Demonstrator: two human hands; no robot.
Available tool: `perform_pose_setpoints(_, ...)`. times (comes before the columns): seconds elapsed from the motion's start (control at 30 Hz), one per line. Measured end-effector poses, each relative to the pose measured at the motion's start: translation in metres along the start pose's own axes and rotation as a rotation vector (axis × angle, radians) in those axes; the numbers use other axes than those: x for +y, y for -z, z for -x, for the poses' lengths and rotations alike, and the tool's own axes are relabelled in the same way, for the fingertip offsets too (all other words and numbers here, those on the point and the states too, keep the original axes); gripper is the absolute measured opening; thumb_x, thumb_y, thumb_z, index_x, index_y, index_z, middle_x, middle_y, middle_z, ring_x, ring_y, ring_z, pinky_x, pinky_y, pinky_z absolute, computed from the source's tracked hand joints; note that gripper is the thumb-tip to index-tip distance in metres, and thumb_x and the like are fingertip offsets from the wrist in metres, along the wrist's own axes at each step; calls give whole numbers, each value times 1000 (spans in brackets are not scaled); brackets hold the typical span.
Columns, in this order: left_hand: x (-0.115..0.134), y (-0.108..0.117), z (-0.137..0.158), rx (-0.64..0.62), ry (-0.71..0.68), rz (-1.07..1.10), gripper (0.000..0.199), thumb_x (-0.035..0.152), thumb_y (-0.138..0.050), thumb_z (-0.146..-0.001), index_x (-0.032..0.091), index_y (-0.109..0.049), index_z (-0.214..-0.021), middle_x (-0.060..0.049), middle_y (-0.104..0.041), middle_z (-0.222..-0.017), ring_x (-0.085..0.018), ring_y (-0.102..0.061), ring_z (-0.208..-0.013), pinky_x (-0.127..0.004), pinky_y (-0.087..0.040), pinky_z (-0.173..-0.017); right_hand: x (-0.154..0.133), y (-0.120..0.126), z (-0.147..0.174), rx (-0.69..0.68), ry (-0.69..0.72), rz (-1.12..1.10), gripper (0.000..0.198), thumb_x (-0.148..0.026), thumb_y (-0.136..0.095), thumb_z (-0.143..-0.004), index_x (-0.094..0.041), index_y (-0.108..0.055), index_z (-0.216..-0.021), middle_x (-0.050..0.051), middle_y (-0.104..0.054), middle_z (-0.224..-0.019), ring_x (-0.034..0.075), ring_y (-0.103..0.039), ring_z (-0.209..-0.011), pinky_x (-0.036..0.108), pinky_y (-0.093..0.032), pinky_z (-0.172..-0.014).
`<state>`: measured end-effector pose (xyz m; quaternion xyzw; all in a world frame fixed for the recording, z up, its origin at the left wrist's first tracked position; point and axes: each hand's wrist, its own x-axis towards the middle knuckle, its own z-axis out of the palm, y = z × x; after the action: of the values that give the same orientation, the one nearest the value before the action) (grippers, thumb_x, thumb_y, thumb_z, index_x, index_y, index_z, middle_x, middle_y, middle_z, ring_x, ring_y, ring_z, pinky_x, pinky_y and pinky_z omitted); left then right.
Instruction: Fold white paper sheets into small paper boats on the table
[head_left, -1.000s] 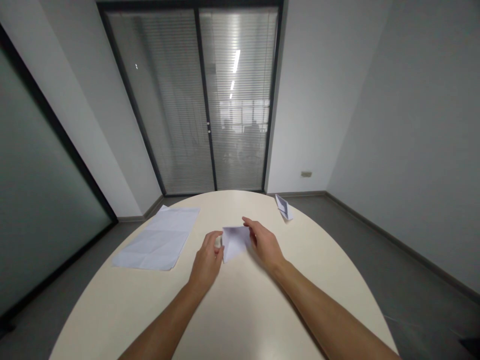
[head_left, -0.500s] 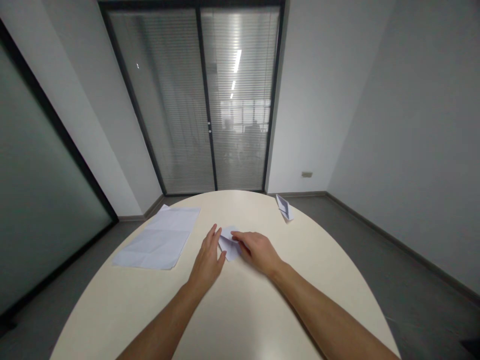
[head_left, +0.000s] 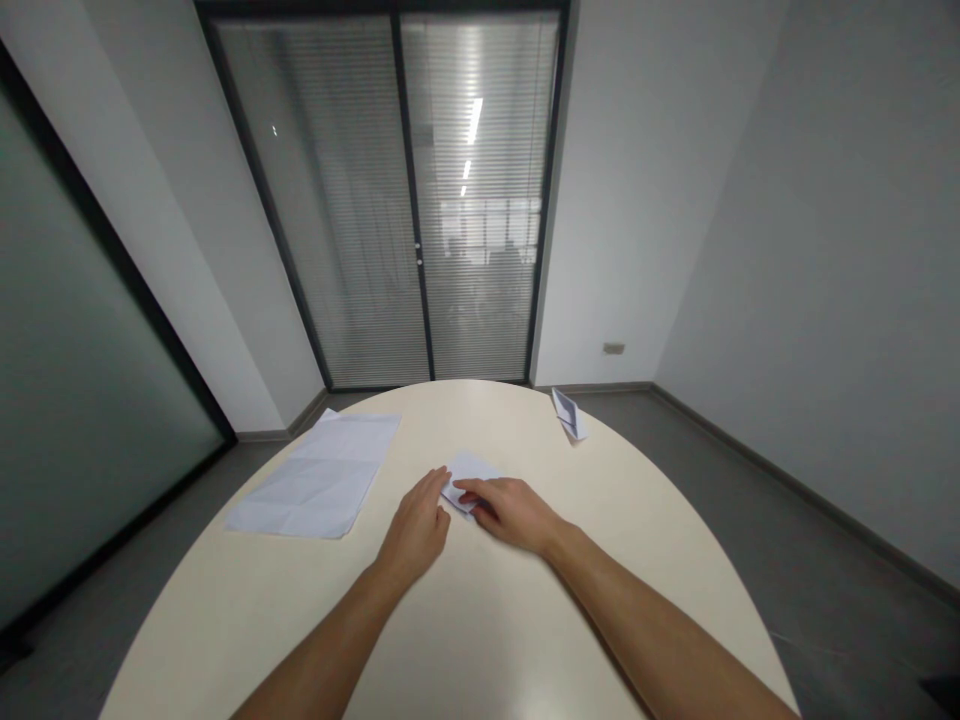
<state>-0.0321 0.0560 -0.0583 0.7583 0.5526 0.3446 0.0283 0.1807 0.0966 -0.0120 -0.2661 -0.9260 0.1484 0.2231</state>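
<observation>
Between my hands a small folded sheet of white paper (head_left: pixel 471 464) lies on the table, its near edge partly hidden by my fingers. My left hand (head_left: pixel 418 525) rests at the paper's left edge, fingers stretched forward and fingertips touching it. From the right, my right hand (head_left: pixel 514 510) has its fingers on the near part of the paper. Its index finger lies across the folded layer and the thumb is bent below, closed on the near edge.
Larger creased white sheets (head_left: pixel 319 480) lie on the left of the round cream table (head_left: pixel 465 620). A folded white paper piece (head_left: pixel 569 414) stands near the far right rim. Beyond the table are a glass door with blinds (head_left: pixel 375 220) and grey walls.
The paper's raised flap now lies flatter, folded toward me. My right hand has come down slightly with it. My left fingers have drawn back and closer together along the left edge.
</observation>
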Motion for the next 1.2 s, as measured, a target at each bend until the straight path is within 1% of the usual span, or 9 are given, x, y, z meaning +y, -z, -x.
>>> perform_pose_setpoints(0.13, 5, 3, -1, -33, 14, -6, 58, 2, -46, -80, 16, -54, -136, -12, -60, -139, -23, -53, -132, -47, -41, -115, -2, 2, 2, -1, -20, -27, 57, -13, -51, -84, -27, -53, -139, 1, -73, -118, 18, -68, -108, 31, -48, -98)
perform_pose_setpoints(0.3, 15, 10, -4, -67, 11, -69, 41, 9, -46, -89, 18, -66, -124, -10, -65, -132, -23, -57, -126, -46, -43, -112, -3, 4, 2, 16, -52, -37, 53, -13, -50, -86, -28, -56, -136, 1, -75, -112, 17, -69, -101, 29, -50, -93)
perform_pose_setpoints(0.43, 18, 13, -5, -96, 8, -95, 31, 21, -47, -96, 18, -71, -116, -10, -64, -134, -25, -55, -129, -48, -41, -113, 3, 0, 1, 60, -43, -6, 45, -22, -55, -89, -22, -59, -133, 7, -71, -121, 21, -65, -110, 35, -47, -100)
perform_pose_setpoints(0.53, 18, 15, -5, -119, -12, -71, 30, 24, -49, -96, 20, -72, -115, -9, -62, -137, -25, -52, -132, -48, -40, -115, 9, -5, 2, 70, -54, 4, 54, -29, -61, -86, -17, -54, -138, 13, -61, -137, 25, -56, -126, 42, -40, -109)
perform_pose_setpoints(0.67, 21, 19, -5, -136, -50, -25, 25, 25, -53, -95, 20, -73, -107, -8, -67, -130, -23, -56, -128, -45, -41, -114, 11, -6, 4, -27, -142, 48, 71, -44, -65, -83, -18, -47, -147, 17, -46, -151, 32, -40, -141, 56, -25, -117)
perform_pose_setpoints(0.73, 23, 22, -4, -131, -70, -15, 21, 26, -55, -93, 20, -73, -104, -9, -68, -127, -23, -57, -126, -44, -42, -113, 10, -4, 4, -73, -169, 60, 76, -51, -65, -82, -20, -45, -149, 16, -40, -155, 34, -34, -145, 59, -19, -118)
perform_pose_setpoints(0.87, 25, 23, -2, -113, -93, -1, 17, 25, -61, -90, 19, -70, -102, -10, -67, -126, -23, -57, -123, -42, -44, -110, 10, 0, 4, -110, -186, 65, 87, -64, -67, -77, -22, -43, -150, 14, -39, -157, 35, -30, -147, 59, -15, -119)
perform_pose_setpoints(1.0, 25, 23, -2, -118, -93, 19, 15, 23, -63, -88, 19, -69, -101, -9, -66, -125, -23, -57, -121, -42, -45, -108, 12, 2, 4, -95, -173, 88, 91, -70, -69, -72, -22, -48, -147, 15, -45, -153, 36, -35, -143, 60, -18, -118)
perform_pose_setpoints(1.2, 25, 26, 0, -150, -120, 55, 13, 21, -63, -87, 20, -68, -99, -8, -66, -124, -22, -57, -120, -40, -46, -107, 16, 2, 2, 14, -54, 75, 77, -62, -75, -72, -20, -61, -134, 15, -61, -133, 30, -53, -125, 46, -36, -110)
